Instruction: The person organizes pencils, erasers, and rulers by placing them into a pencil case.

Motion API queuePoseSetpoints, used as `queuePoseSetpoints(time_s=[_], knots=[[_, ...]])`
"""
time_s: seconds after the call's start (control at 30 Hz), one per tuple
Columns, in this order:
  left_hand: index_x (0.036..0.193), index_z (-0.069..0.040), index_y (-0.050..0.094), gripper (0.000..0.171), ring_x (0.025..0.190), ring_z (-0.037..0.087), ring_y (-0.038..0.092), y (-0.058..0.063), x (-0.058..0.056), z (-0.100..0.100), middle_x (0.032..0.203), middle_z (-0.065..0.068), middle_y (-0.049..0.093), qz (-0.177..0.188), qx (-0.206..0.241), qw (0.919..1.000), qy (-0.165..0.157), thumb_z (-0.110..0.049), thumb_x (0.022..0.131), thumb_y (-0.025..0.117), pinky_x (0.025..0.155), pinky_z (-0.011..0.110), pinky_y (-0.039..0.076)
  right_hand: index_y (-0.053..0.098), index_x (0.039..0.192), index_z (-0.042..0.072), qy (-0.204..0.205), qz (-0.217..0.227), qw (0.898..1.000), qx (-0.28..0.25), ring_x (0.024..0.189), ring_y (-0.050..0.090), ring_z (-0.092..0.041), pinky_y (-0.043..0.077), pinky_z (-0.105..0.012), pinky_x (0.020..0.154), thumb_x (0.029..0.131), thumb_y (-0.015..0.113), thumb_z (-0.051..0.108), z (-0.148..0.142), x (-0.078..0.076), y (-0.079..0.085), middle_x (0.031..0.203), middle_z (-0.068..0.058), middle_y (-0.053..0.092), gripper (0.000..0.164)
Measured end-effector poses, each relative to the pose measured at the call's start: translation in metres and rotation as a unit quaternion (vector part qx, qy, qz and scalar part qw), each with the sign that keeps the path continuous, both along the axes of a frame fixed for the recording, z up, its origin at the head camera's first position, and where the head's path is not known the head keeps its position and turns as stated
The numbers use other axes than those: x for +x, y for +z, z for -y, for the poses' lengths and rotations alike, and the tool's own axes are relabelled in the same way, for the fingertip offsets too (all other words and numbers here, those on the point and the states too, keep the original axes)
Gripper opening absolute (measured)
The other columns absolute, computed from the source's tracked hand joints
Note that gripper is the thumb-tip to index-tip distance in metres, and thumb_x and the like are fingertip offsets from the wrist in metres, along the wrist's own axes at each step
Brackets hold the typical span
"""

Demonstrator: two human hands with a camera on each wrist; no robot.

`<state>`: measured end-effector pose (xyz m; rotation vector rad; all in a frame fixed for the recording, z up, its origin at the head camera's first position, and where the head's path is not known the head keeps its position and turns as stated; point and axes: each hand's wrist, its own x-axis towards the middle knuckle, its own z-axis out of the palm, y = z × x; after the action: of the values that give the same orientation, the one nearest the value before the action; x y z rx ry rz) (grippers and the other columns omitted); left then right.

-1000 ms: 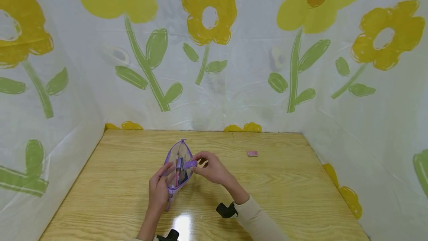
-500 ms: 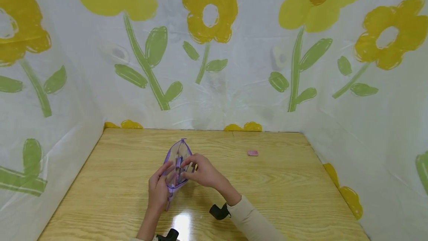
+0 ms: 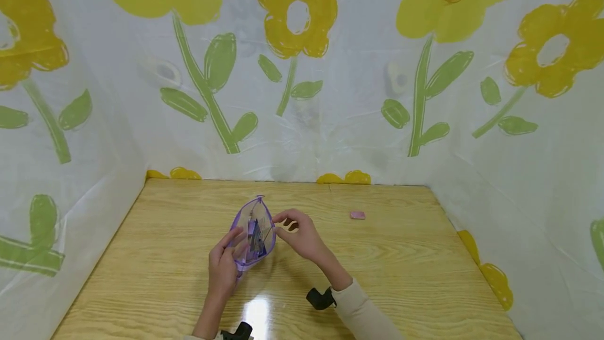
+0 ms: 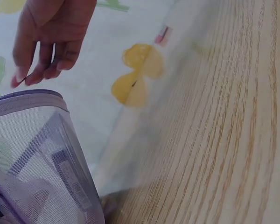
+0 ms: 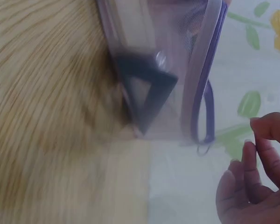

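Observation:
A purple-edged mesh pencil case (image 3: 271,248) stands with its mouth unzipped on the wooden table, tilted slightly. My left hand (image 3: 223,266) grips its left side, fingers over the rim. Just beyond the right rim hovers my right hand (image 3: 302,235), thumb and forefinger close together, with nothing clearly visible between them. In the left wrist view the right hand (image 4: 53,44) is above the rim, apart from it. Through the mesh show a dark triangular set square (image 5: 151,102) and a slim item with a barcode label (image 4: 72,179). Other contents are partly hidden.
A small pink block (image 3: 357,215), perhaps an eraser, lies on the wooden table (image 3: 401,266) to the right of the hands. White sheets printed with flowers (image 3: 330,135) wall the table at the back and both sides.
One second ago my right hand pinched a small purple block at the case's mouth. It then reached inside, and has now drawn back right without the block showing. My left hand keeps its hold.

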<state>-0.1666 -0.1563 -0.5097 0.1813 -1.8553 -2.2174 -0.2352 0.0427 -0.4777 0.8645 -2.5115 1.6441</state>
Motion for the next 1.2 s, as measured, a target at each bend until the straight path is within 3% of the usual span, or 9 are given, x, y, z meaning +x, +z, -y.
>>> queuePoseSetpoints(time_s=[0.23, 0.47, 0.6, 0.77, 0.97, 1.2], knots=[[0.141, 0.015, 0.048, 0.053, 0.113, 0.009, 0.068, -0.001, 0.002, 0.002, 0.145, 0.032, 0.049, 0.001, 0.010, 0.9999, 0.014, 0.010, 0.097, 0.018, 0.099, 0.027, 0.058, 0.072, 0.112, 0.006, -0.035, 0.016, 0.999, -0.013, 0.094, 0.060, -0.018, 0.055, -0.026, 0.079, 0.095, 0.070, 0.010, -0.025, -0.005, -0.011, 0.114, -0.009, 0.069, 0.017], [0.142, 0.011, 0.049, 0.054, 0.115, 0.008, 0.066, -0.003, 0.003, 0.010, 0.146, 0.026, 0.051, 0.015, 0.012, 0.9995, 0.026, 0.007, 0.098, 0.018, 0.100, 0.024, 0.056, 0.071, 0.110, 0.001, -0.090, 0.042, 0.995, -0.010, 0.095, 0.060, -0.026, 0.055, -0.029, 0.078, 0.093, 0.070, 0.001, -0.056, -0.009, -0.021, 0.113, -0.020, 0.069, 0.017], [0.144, 0.011, 0.047, 0.055, 0.116, 0.004, 0.065, -0.003, 0.004, 0.011, 0.147, 0.024, 0.050, 0.014, 0.004, 0.9996, 0.025, 0.007, 0.098, 0.017, 0.100, 0.021, 0.054, 0.070, 0.109, -0.002, -0.115, 0.053, 0.992, -0.007, 0.095, 0.060, -0.033, 0.055, -0.032, 0.077, 0.092, 0.069, -0.004, -0.071, -0.004, -0.012, 0.112, -0.025, 0.068, 0.017], [0.144, 0.011, 0.046, 0.054, 0.115, 0.002, 0.064, -0.001, 0.004, 0.012, 0.147, 0.024, 0.050, 0.016, -0.003, 0.9996, 0.023, 0.005, 0.100, 0.017, 0.100, 0.020, 0.054, 0.070, 0.109, -0.003, -0.111, 0.058, 0.992, 0.004, 0.095, 0.060, -0.033, 0.055, -0.031, 0.078, 0.094, 0.067, -0.003, -0.087, 0.006, 0.005, 0.111, -0.024, 0.068, 0.016], [0.144, 0.011, 0.047, 0.051, 0.113, 0.001, 0.065, 0.000, 0.003, 0.014, 0.148, 0.023, 0.050, 0.022, -0.007, 0.9994, 0.025, 0.004, 0.102, 0.019, 0.099, 0.020, 0.055, 0.070, 0.111, -0.004, -0.118, 0.063, 0.991, 0.025, 0.095, 0.060, -0.030, 0.055, -0.028, 0.077, 0.094, 0.067, -0.001, -0.104, 0.008, 0.005, 0.111, -0.023, 0.067, 0.017], [0.145, 0.009, 0.047, 0.048, 0.113, 0.002, 0.065, 0.003, 0.005, 0.017, 0.148, 0.022, 0.049, 0.032, -0.014, 0.9992, 0.022, 0.001, 0.104, 0.021, 0.097, 0.018, 0.056, 0.069, 0.111, -0.006, -0.140, 0.046, 0.988, 0.038, 0.096, 0.059, -0.036, 0.054, -0.028, 0.077, 0.094, 0.066, -0.004, -0.124, 0.005, 0.008, 0.113, -0.027, 0.063, 0.018]])
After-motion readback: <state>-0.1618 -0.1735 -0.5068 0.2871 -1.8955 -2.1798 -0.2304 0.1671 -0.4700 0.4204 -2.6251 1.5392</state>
